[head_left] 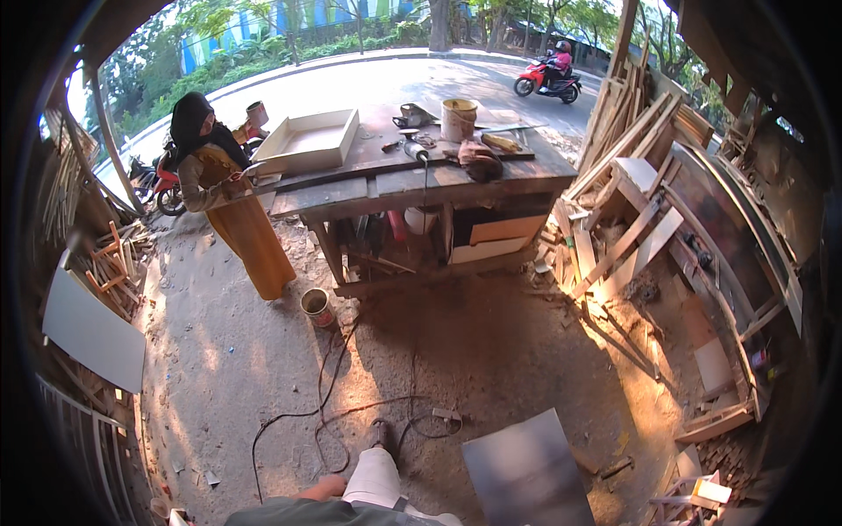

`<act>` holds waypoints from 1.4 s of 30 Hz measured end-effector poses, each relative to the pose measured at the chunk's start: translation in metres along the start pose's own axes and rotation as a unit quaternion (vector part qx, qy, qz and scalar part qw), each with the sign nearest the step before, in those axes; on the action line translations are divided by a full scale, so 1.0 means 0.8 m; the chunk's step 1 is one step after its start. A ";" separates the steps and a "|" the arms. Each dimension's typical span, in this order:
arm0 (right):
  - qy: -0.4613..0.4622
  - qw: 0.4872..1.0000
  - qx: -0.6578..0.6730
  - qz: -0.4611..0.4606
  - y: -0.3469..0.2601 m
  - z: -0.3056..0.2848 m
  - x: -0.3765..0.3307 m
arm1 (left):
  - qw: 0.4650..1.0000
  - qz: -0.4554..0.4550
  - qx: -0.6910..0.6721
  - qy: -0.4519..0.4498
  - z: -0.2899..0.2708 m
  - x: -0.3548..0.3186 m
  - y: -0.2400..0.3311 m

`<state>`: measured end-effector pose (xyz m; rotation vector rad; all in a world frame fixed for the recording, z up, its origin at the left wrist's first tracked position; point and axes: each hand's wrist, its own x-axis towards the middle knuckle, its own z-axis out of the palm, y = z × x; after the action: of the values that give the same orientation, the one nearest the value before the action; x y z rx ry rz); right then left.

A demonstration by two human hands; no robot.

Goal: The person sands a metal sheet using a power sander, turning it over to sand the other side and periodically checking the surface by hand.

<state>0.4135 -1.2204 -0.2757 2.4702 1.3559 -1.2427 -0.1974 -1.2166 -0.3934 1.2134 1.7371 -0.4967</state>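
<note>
My left hand [326, 487] shows small at the lower edge, beside my light-coloured trouser leg [375, 478]; its fingers are not clear enough to read, and I see nothing in it. My right hand is out of view. Ahead stands a wooden workbench [386, 187]. A shallow cream-coloured open box [303, 156] lies on its left part. Next to it a person [219, 175] in a dark head covering and mustard dress holds up a can [256, 114]; the other hand is at the near edge of the box.
A bucket [317, 309] and a looping black cable [303, 412] lie between me and the bench. A dark flat panel [528, 473] is near my right. Timber scraps [614, 245] pile up on the right; a pale board [92, 329] leans left. A motorbike rider [553, 72] is on the road.
</note>
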 end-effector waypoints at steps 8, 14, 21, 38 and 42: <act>0.057 0.976 0.047 -0.205 -0.402 -0.044 0.103 | 0.939 -0.079 -0.246 0.227 -0.309 0.022 -0.091; 0.152 0.941 0.005 -0.301 -0.655 -0.147 0.217 | 0.926 -0.023 -0.320 0.200 -0.388 0.051 -0.017; 0.266 0.803 0.084 -0.526 -1.112 -0.320 0.396 | 0.922 -0.091 -0.359 0.109 -0.402 0.066 0.050; 0.027 0.881 -0.067 -0.467 -1.592 -0.368 0.580 | 0.737 0.104 -0.481 0.464 -0.839 -0.003 0.312; -0.311 0.710 0.431 -0.462 -1.388 -0.341 0.394 | 0.714 0.183 -0.532 0.417 -0.842 -0.004 0.322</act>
<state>-0.1386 -0.2175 0.0347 1.0687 2.1016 -3.1127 -0.2764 -0.6056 -0.0180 0.8330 1.8669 1.3629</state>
